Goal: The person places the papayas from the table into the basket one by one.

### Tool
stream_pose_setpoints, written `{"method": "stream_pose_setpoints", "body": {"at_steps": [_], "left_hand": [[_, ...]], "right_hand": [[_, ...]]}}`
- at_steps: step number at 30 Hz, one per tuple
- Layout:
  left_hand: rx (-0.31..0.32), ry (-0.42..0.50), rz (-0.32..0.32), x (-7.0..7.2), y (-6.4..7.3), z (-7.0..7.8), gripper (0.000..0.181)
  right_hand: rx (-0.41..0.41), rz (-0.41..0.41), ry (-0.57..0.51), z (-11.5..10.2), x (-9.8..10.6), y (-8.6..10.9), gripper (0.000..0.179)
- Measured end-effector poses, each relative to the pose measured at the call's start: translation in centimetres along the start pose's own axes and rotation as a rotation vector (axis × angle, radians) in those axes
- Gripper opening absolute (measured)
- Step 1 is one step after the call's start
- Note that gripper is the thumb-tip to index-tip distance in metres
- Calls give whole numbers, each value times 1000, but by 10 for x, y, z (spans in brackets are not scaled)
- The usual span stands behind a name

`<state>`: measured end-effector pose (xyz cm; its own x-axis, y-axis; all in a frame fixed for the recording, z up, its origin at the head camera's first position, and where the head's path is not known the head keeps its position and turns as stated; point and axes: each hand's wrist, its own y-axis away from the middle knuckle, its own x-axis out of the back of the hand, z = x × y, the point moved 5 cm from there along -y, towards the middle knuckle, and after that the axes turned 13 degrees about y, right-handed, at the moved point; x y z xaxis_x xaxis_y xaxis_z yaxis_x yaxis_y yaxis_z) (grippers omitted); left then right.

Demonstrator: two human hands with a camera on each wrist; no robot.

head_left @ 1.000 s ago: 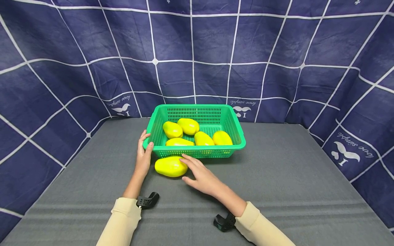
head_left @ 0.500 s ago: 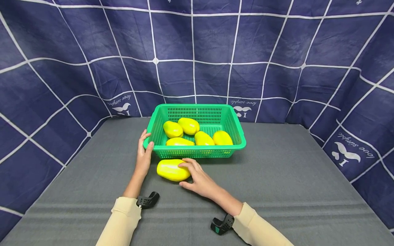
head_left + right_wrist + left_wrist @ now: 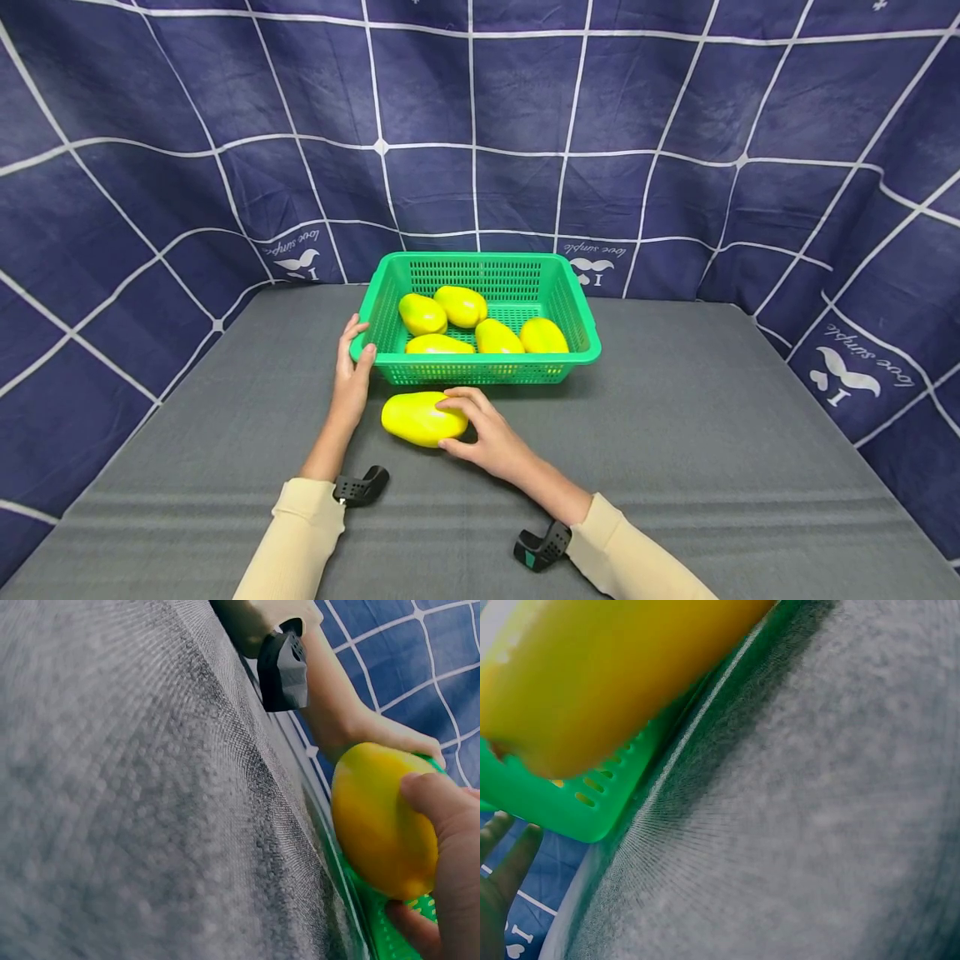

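Note:
A yellow papaya [image 3: 420, 418] is in my right hand [image 3: 491, 437], just in front of the green plastic basket [image 3: 480, 371]. The fingers lie over its right end from above and the thumb is at its near side, also seen in the right wrist view around the papaya [image 3: 382, 821]. My left hand [image 3: 351, 375] rests on the basket's near left corner. Its fingers are fairly straight and touch the rim. Close to the left wrist camera, the papaya [image 3: 607, 682] blocks part of the basket [image 3: 562, 806]. Whether it touches the table is hard to tell.
Inside the basket lie several more papayas [image 3: 461, 307], some partly behind its front wall. Grey cloth covers the table [image 3: 675, 433]. A dark blue curtain [image 3: 517, 192] with white lines hangs behind the basket and at both sides.
The papaya has come slightly toward me and to the right, away from the basket's front wall. My right fingers and thumb have closed round its right end. The left hand stays on the basket.

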<state>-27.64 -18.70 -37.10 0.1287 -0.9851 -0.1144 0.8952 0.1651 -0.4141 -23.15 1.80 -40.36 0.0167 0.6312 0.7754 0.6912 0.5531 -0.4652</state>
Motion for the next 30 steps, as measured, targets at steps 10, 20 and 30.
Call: {"method": "stream_pose_setpoints", "body": {"at_steps": [10,20,30], "left_hand": [[-17,-15,10,-1,1,1,43],[-14,-6,12,-2,0,3,43],[-19,10,16,0,-1,1,43]], "right_hand": [[99,76,16,-14,10,1,44],[128,140,104,-31,42,-6,45],[22,297,91,-12,86,-13,48]]}}
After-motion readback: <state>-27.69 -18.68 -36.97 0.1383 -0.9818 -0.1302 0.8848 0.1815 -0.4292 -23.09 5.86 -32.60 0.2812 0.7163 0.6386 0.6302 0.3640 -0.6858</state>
